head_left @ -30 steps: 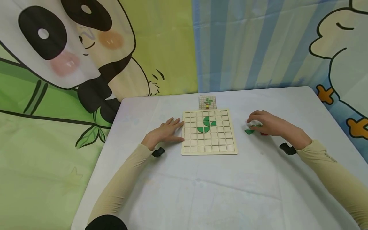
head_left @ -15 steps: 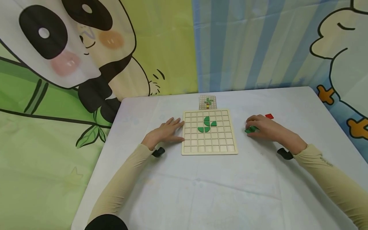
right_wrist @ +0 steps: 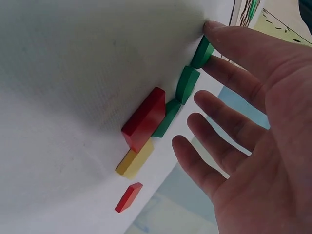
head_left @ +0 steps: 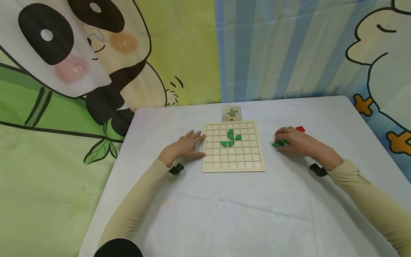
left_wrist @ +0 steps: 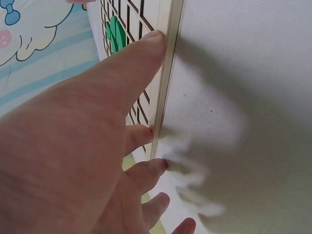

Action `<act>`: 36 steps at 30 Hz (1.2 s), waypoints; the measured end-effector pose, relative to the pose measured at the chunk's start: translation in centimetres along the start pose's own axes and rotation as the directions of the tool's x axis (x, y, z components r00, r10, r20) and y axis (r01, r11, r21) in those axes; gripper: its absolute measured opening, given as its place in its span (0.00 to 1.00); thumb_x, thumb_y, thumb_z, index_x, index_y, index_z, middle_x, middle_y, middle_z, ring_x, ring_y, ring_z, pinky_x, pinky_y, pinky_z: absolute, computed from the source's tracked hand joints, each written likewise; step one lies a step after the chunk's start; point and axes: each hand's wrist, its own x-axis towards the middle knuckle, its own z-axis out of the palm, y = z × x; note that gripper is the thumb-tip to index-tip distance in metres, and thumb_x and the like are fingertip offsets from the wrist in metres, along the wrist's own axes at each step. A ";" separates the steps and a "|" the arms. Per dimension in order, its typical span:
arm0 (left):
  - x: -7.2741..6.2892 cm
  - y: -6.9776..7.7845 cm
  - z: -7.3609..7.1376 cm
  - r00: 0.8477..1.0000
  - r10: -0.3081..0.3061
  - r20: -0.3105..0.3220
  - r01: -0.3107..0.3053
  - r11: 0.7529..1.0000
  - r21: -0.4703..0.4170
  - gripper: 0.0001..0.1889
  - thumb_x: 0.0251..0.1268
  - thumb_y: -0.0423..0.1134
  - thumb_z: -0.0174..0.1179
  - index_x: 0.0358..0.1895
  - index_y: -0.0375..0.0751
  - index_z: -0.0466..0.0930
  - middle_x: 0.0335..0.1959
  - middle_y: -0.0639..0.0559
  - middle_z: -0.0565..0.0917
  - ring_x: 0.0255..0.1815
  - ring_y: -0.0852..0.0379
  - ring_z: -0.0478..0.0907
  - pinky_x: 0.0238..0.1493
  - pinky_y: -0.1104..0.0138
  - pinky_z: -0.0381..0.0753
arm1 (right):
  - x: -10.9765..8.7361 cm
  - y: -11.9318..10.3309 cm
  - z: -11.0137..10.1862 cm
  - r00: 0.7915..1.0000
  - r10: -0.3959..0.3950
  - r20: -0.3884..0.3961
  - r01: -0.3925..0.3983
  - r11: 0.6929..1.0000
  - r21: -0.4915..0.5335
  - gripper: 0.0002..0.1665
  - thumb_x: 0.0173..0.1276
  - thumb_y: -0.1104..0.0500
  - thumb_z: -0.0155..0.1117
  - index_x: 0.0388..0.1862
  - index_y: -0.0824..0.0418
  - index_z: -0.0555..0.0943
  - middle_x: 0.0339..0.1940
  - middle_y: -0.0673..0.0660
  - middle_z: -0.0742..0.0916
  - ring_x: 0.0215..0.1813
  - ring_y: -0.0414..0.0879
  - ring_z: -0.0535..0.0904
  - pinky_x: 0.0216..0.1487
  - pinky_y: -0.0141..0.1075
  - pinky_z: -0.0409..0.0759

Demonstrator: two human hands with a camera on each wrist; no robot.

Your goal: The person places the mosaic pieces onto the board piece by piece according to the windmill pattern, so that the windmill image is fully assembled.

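Observation:
My left hand (head_left: pixel 184 147) lies with fingers spread at the left edge of a square wooden grid board (head_left: pixel 234 165). In the left wrist view, its thumb tip touches the board's rim. Several green quarter-round pieces (head_left: pixel 230 135) sit in the board's cells. Right of the board, my right hand (head_left: pixel 297 141) is low over loose pieces. Its thumb and index finger pinch a green piece (right_wrist: pixel 201 54), while the other fingers stay loosely extended. Close by in the right wrist view lie a curved green piece (right_wrist: pixel 187 85) and another green piece (right_wrist: pixel 166 118).
A small pattern card (head_left: pixel 226 115) lies behind the board. A larger red block (right_wrist: pixel 145 120), a yellow block (right_wrist: pixel 136 159) and another red block (right_wrist: pixel 129 197) lie beyond the green pieces. A white cloth covers the table (head_left: pixel 224 214). Printed curtains (head_left: pixel 183 53) stand behind it.
My right hand has come down and slightly left onto the green pieces, its thumb and index finger closing on one. A far red block is uncovered; the nearer one is hidden. Left hand still.

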 end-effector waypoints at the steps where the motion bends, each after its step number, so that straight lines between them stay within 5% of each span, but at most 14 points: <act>1: 0.0 0.0 0.0 1.000 0.000 0.000 0.000 1.000 0.000 0.48 0.67 0.67 0.57 0.83 0.55 0.45 0.85 0.48 0.43 0.85 0.42 0.34 0.81 0.41 0.46 | 0.1 0.0 0.0 1.000 -0.008 -0.005 0.008 1.000 -0.001 0.12 0.63 0.58 0.75 0.45 0.57 0.86 0.61 0.63 0.81 0.63 0.61 0.73 0.62 0.56 0.78; 12: 0.0 -0.1 0.0 1.000 0.003 -0.010 -0.003 1.000 0.008 0.48 0.66 0.68 0.57 0.83 0.55 0.45 0.85 0.49 0.43 0.85 0.42 0.34 0.81 0.41 0.46 | 1.7 -1.1 -0.2 0.995 -0.074 -0.063 0.073 0.997 -0.016 0.11 0.63 0.57 0.74 0.43 0.58 0.85 0.58 0.62 0.83 0.61 0.60 0.75 0.60 0.55 0.79; 36: 0.1 -0.3 0.1 1.000 0.012 -0.002 -0.012 1.000 0.003 0.48 0.67 0.67 0.57 0.83 0.54 0.44 0.85 0.48 0.42 0.85 0.41 0.34 0.80 0.40 0.46 | 8.3 -5.2 2.3 0.991 -0.035 -0.129 0.029 0.998 -0.047 0.15 0.67 0.50 0.72 0.41 0.61 0.84 0.51 0.62 0.84 0.52 0.58 0.78 0.53 0.51 0.79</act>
